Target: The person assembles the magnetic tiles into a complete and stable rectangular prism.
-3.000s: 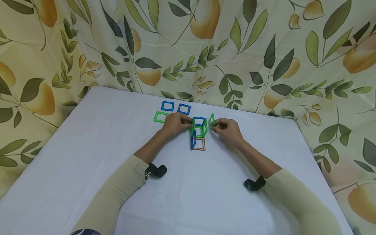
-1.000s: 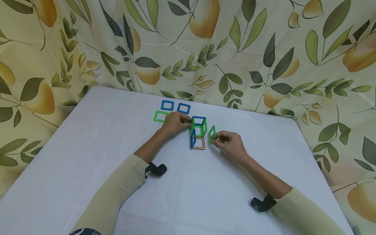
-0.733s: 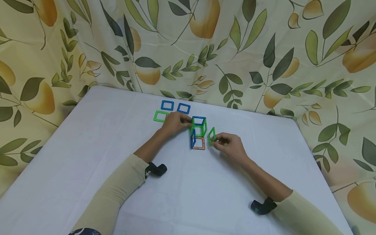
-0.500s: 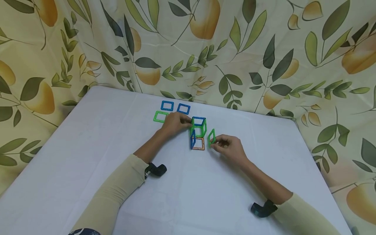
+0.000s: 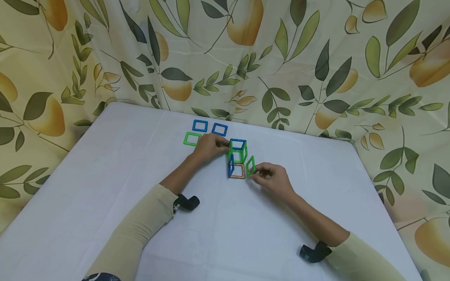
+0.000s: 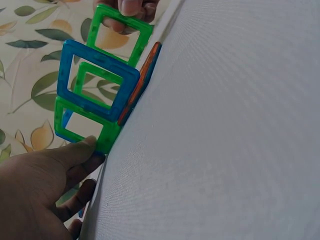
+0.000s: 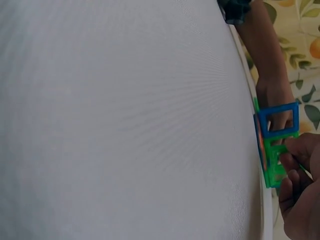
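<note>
Magnetic tiles with open square frames form a small structure mid-table. It has a green tile at the base, upright green sides point(image 5: 245, 152) and a blue back tile point(image 5: 238, 140). In front lies an orange tile point(image 5: 237, 178), with a blue tile point(image 6: 100, 55) upright along its left edge. My left hand point(image 5: 209, 148) pinches the structure's left green tile point(image 6: 110, 137) between thumb and finger. Right of the orange tile, my right hand point(image 5: 275, 177) pinches another green tile point(image 5: 254, 164), held upright close to the orange tile's right edge. Whether they touch cannot be told.
Two loose blue tiles point(image 5: 200, 120) point(image 5: 220, 124) and one green tile point(image 5: 186, 139) lie flat behind my left hand. White cloth point(image 5: 218, 226) covers the table. A fruit-patterned curtain point(image 5: 225, 58) hangs behind the far edge.
My right hand has brought its green tile from beside the structure's back part toward me, then left to the orange tile's right edge. My left hand stays in place.
</note>
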### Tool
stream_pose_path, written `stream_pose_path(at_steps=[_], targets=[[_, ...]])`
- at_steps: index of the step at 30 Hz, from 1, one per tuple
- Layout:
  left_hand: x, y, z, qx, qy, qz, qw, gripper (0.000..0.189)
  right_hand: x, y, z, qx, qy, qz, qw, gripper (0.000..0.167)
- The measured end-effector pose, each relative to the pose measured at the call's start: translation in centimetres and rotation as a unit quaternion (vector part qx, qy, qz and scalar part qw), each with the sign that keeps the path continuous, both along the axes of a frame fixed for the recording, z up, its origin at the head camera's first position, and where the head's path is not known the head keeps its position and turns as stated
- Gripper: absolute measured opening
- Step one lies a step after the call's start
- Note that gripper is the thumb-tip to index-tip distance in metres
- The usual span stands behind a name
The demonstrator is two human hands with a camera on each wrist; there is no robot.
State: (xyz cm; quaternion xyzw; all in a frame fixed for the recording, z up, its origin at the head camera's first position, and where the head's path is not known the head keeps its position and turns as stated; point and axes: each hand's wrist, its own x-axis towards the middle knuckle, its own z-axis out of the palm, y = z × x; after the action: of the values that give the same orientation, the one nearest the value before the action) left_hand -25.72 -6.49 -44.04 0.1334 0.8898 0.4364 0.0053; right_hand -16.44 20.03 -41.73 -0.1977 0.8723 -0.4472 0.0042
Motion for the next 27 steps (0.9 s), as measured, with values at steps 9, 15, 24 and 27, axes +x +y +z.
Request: stream_pose_path(at_steps=[9,15,24,27], targets=[[-0.13,0.01,-0.07,-0.002,0.002,-0.002,1.0000,0.026,0.22,-0.29,-0.33,-0.010,0.016,0.009,0.9998,0.014],[-0.06,-0.04,-0.05,-0.001,0.005,-0.004,1.0000,0.026,0.26,-0.43,-0.39,-0.006,0.019,0.010,0.9998,0.014],[-0.10,-0.12,-0.04,-0.004,0.006,-0.006,1.0000,0.025,0.19,-0.72,-0.57,-0.001,0.033,0.011,0.9994,0.013],[-0.11,-0.07,-0.04,-0.005,0.002,-0.005,1.0000,0.025,0.23,-0.88,-0.53,0.004,0.040,0.013,0.9991,0.013]])
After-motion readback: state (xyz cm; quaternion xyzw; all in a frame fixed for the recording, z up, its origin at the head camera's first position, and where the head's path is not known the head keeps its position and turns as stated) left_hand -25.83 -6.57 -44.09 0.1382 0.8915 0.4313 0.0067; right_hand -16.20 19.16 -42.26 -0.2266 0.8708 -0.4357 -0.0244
